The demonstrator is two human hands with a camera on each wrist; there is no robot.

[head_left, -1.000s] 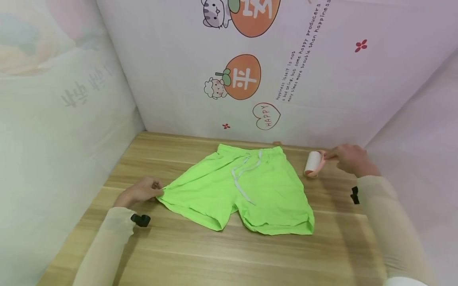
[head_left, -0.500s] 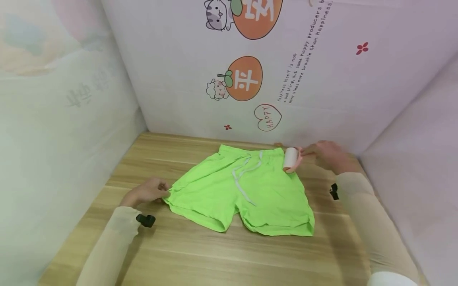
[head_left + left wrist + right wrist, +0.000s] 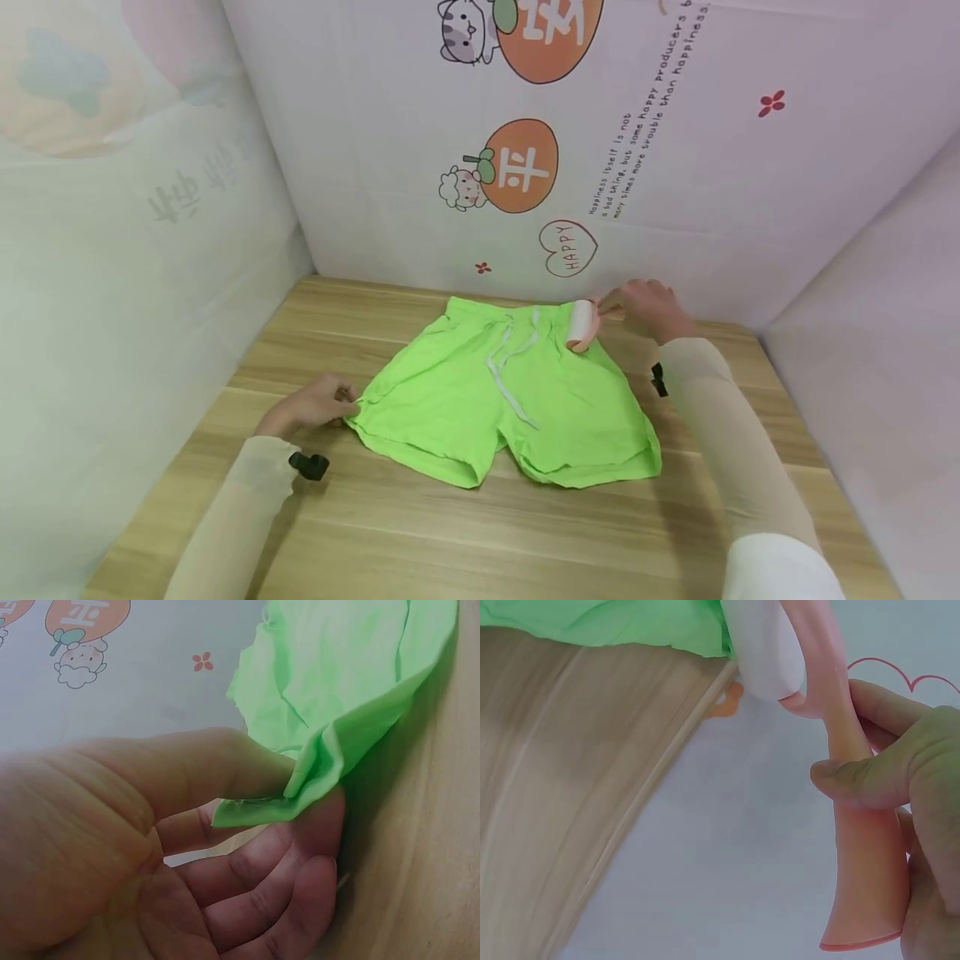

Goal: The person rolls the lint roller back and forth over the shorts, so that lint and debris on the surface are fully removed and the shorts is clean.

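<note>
cloth shorts [image 3: 435, 392], smooth plastic handle [image 3: 868, 870]

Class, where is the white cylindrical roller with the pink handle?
In the head view, the pink-handled white roller is right of centre, at the right waistband corner of the green fabric shorts, held in the right grip.

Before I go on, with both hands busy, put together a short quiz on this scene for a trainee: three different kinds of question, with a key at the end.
1. Multiple choice: what does the right hand hold?
A) a hairbrush
B) a roller, by its handle
C) a pair of scissors

2. True or false: the left hand pinches the waistband of the shorts.

3. Fill in the blank: the color of the drawstring on the shorts is ____.

Key: 1. B. 2. False; it pinches the bottom outer corner of one leg. 3. White.
</note>
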